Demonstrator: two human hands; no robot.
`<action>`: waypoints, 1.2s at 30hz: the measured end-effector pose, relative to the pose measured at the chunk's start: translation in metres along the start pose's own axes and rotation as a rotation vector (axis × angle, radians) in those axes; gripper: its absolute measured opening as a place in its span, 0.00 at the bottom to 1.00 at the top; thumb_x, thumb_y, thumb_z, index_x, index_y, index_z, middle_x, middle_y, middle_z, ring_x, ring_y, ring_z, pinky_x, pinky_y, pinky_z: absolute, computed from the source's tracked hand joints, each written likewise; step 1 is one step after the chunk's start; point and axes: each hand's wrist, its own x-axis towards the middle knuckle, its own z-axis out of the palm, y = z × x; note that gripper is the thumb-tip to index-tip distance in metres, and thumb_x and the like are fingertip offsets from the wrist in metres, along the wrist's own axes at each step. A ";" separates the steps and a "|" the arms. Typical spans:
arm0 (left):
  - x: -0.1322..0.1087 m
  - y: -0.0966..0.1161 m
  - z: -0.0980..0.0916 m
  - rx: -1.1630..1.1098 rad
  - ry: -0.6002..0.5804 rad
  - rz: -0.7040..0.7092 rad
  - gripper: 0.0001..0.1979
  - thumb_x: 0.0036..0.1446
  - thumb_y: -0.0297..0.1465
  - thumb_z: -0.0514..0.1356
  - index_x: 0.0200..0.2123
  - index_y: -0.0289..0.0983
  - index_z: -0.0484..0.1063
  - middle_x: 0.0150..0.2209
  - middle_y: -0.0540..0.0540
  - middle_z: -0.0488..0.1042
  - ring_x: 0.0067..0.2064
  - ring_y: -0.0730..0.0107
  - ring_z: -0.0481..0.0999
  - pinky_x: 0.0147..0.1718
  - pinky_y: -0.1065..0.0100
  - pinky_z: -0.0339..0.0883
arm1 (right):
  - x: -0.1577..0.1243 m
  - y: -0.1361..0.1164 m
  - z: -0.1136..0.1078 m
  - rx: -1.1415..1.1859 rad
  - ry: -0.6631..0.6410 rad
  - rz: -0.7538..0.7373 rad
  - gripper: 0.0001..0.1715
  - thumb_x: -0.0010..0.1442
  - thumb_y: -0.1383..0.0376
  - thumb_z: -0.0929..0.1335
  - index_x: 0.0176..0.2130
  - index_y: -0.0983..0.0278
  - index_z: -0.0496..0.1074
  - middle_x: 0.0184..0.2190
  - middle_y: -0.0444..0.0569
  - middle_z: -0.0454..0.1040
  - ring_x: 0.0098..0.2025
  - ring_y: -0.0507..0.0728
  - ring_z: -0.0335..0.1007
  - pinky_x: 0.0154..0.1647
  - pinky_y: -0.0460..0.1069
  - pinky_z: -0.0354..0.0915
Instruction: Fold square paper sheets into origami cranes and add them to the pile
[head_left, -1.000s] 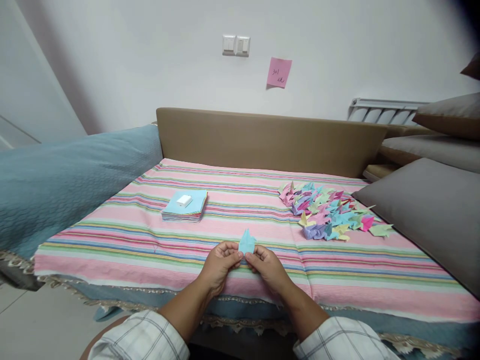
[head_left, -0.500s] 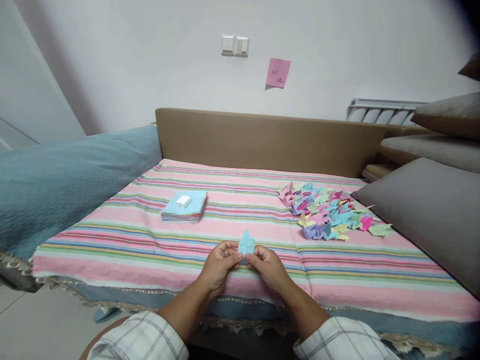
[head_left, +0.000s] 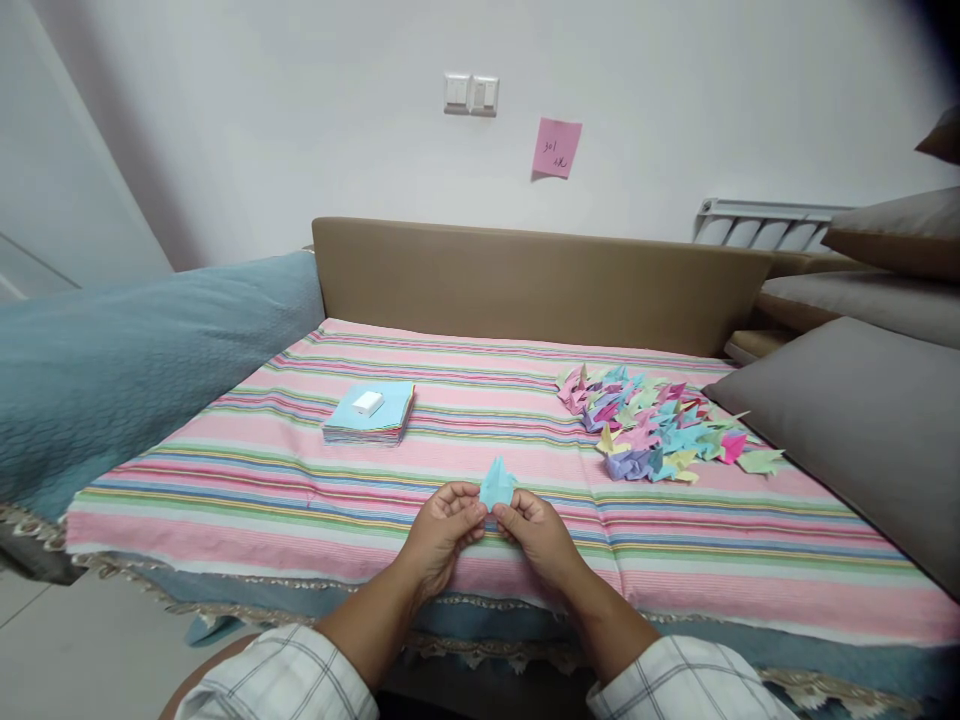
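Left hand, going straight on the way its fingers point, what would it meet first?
First the blue paper that the left hand holds, then likely the right hand; depth is unclear.

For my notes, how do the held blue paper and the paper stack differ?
The blue paper is folded and pointed; the paper stack is flat-topped. The left hand and right hand hold the blue paper; the paper stack rests on the striped cloth. Both show light blue.

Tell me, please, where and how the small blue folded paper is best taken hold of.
The blue folded paper is probably best pinched at its lower edges, from both sides, as the left hand and right hand do: it is small, and its pointed top stands clear of them.
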 end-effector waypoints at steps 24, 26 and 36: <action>0.007 -0.002 -0.007 0.117 0.044 0.043 0.19 0.34 0.36 0.73 0.31 0.33 0.75 0.22 0.53 0.70 0.23 0.82 0.66 0.22 0.78 0.60 | -0.001 -0.007 -0.005 0.360 0.071 0.029 0.20 0.45 0.51 0.73 0.29 0.63 0.70 0.24 0.43 0.67 0.26 0.50 0.61 0.27 0.46 0.61; 0.008 -0.003 -0.008 0.150 0.049 0.067 0.19 0.35 0.37 0.72 0.31 0.33 0.75 0.22 0.52 0.70 0.23 0.81 0.65 0.20 0.78 0.57 | -0.001 -0.007 -0.005 0.365 0.061 0.048 0.20 0.45 0.51 0.73 0.28 0.63 0.70 0.23 0.42 0.66 0.25 0.50 0.61 0.26 0.46 0.61; 0.008 -0.001 -0.008 0.289 0.052 0.140 0.21 0.35 0.41 0.70 0.32 0.33 0.75 0.23 0.51 0.71 0.23 0.78 0.64 0.21 0.75 0.56 | 0.000 -0.001 -0.006 0.357 0.031 0.100 0.19 0.48 0.51 0.72 0.28 0.64 0.68 0.19 0.42 0.69 0.21 0.49 0.64 0.23 0.43 0.62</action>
